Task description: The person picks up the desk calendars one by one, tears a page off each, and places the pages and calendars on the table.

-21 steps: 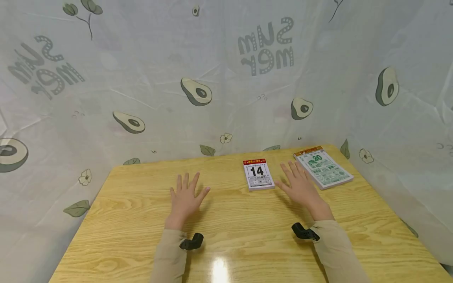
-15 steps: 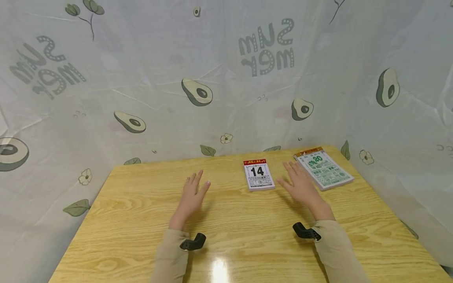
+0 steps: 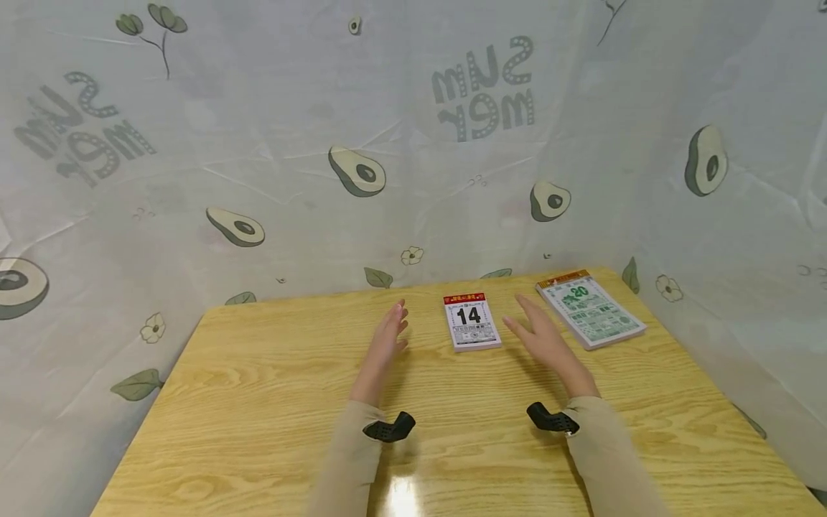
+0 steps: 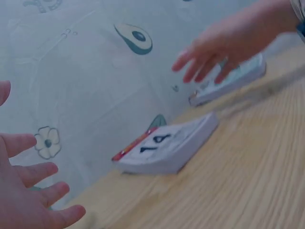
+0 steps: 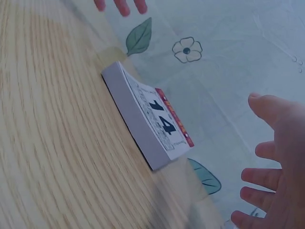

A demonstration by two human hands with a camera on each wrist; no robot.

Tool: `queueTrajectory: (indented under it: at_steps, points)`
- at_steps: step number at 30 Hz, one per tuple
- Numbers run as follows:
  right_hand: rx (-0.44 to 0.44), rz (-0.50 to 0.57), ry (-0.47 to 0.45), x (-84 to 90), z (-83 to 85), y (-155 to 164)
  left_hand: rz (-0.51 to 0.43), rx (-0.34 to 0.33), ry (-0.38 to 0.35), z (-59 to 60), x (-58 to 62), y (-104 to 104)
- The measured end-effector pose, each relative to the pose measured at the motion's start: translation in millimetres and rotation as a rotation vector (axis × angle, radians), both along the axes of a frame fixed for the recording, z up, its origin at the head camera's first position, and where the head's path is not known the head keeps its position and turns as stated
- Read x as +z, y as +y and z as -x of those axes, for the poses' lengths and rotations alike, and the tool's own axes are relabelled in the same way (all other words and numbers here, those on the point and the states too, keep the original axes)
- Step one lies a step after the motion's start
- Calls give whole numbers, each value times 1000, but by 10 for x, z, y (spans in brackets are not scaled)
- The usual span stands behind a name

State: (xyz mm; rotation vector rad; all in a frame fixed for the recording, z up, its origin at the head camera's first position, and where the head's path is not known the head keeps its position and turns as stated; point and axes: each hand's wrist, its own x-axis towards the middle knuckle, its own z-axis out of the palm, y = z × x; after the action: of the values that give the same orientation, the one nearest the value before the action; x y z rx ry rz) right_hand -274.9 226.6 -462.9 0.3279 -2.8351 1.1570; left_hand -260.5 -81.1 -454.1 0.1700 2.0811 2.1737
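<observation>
A small tear-off calendar (image 3: 472, 323) with a red header and a black 14 lies flat on the wooden table, between my two hands. My left hand (image 3: 385, 336) is held to its left, palm turned inward, fingers spread and holding nothing. On the calendar's other side, my right hand (image 3: 541, 337) hovers with its thumb and fingers extended, also holding nothing. Both palms face each other across the small calendar. A larger tear-off calendar (image 3: 591, 309) with a green 20 lies beyond my right hand, and the left wrist view shows that hand overlapping it.
The light wooden table (image 3: 258, 402) reaches back to a pale curtain (image 3: 291, 93) printed with avocados and leaves, which hangs behind it and along both sides. A black wrist camera (image 3: 390, 427) sits on the left sleeve, another wrist camera (image 3: 552, 418) on the right.
My left hand has moved right toward the small calendar and turned from palm down to palm inward. My right hand has turned slightly inward, staying near its place. Both calendars lie where they were.
</observation>
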Motion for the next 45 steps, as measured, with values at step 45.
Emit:
queueTrajectory:
  at_steps: [45]
  points:
    - [-116,758,-418,-180,158,-377,-464,-47,-321,292,-376,694]
